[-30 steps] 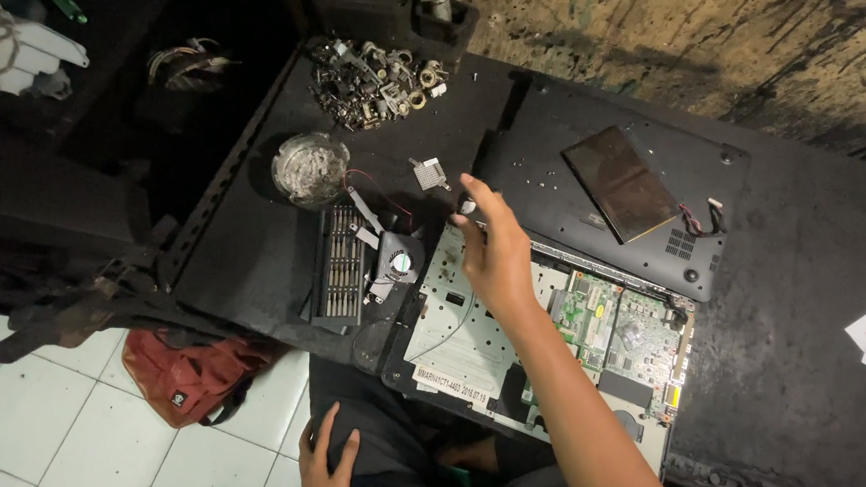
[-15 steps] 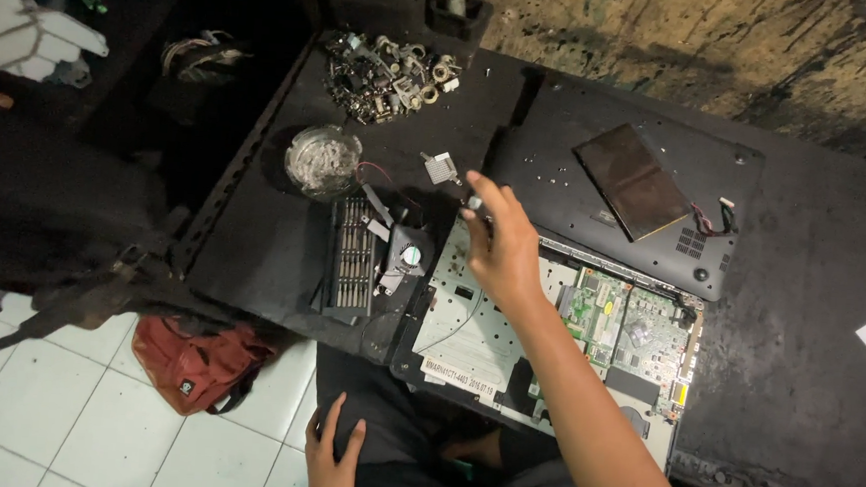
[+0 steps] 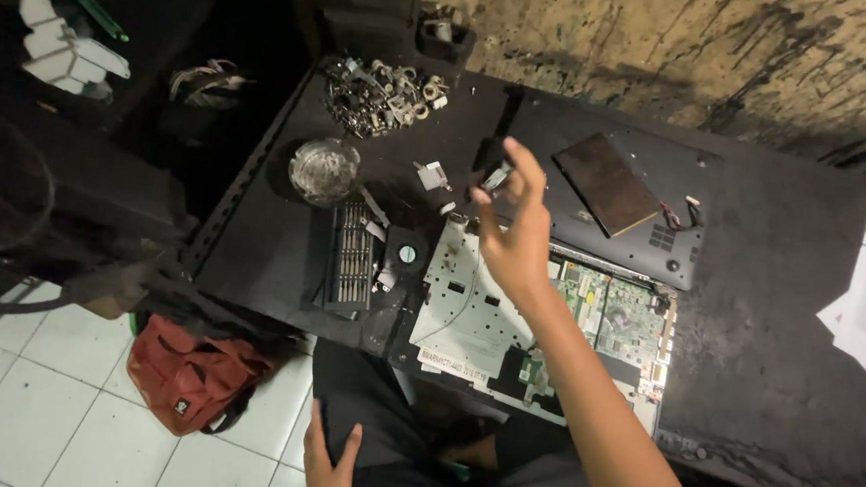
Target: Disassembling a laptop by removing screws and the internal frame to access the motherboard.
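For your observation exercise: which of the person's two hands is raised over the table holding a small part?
The right hand, lifted above the opened laptop with a small part pinched; the left hand rests low on the lap.

right hand (image 3: 515,241) lifted, fingers (image 3: 518,158) spread

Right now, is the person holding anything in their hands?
The right hand pinches a small grey part in its fingertips; which end cannot be told. The left hand holds nothing, resting on the lap.
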